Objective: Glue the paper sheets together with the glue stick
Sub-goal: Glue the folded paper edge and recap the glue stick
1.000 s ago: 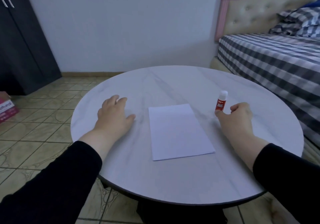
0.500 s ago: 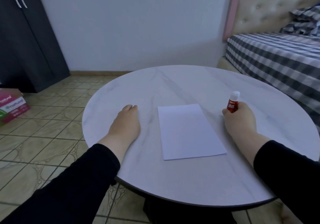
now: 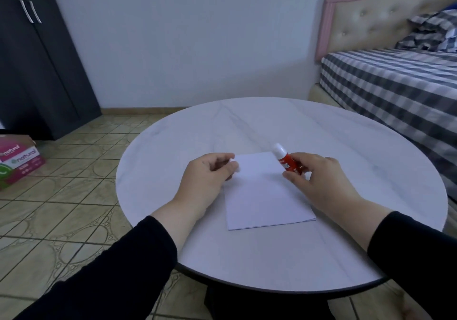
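glue stick (image 3: 286, 162) lifted off round marble table (image 3: 371, 220), right hand (image 3: 319, 181) gripping it, left hand (image 3: 210, 178) loosely curled, empty, over paper sheets (image 3: 267, 196)

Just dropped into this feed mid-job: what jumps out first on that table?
The red glue stick with its white cap on, gripped in the right hand above the far right corner of the white paper sheets, which lie in the middle of the round marble table. The left hand hovers with curled fingers at the stack's far left corner, seemingly reaching toward the cap. Behind on the right stands a checked bed.
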A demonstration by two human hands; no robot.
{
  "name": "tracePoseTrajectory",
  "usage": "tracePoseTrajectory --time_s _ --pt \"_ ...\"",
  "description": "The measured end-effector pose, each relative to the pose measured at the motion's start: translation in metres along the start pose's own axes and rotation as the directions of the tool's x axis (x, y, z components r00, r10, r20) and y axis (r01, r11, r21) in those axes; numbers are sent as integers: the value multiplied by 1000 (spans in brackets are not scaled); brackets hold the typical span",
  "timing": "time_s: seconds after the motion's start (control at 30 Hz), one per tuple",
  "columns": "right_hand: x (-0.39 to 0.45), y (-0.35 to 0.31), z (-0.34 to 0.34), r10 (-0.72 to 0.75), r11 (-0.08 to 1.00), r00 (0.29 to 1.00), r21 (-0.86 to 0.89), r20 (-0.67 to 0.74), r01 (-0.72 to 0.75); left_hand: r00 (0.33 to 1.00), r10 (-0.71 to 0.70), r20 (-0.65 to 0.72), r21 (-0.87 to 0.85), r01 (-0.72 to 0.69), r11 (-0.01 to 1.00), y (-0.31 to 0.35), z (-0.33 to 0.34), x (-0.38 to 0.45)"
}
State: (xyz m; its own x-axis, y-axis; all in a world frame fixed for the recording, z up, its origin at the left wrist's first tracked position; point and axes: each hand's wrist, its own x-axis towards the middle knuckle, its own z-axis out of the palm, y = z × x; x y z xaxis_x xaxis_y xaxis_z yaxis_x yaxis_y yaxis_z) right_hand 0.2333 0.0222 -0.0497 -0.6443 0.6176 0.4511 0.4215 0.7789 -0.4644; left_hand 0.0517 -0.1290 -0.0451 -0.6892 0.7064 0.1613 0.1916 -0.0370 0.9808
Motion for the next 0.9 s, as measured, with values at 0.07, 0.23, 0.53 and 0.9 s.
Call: tracePoseTrajectory --time_s 0.07,0.23,0.53,0.9 --pt "-2 2 1 -102 990 995 -97 5 102 999 -19 44 -96 23 995 0 9 -3" --pt "-6 5 -1 -57 998 997 -29 51 58 997 60 43 223 -68 972 -12 10 0" --pt "-8 0 -6 169 918 982 349 81 -187 935 160 316 698 -343 629 -10 18 -6" --pt "-13 -8 -20 190 796 949 526 251 -299 991 9 133 235 -41 971 26 54 -22"
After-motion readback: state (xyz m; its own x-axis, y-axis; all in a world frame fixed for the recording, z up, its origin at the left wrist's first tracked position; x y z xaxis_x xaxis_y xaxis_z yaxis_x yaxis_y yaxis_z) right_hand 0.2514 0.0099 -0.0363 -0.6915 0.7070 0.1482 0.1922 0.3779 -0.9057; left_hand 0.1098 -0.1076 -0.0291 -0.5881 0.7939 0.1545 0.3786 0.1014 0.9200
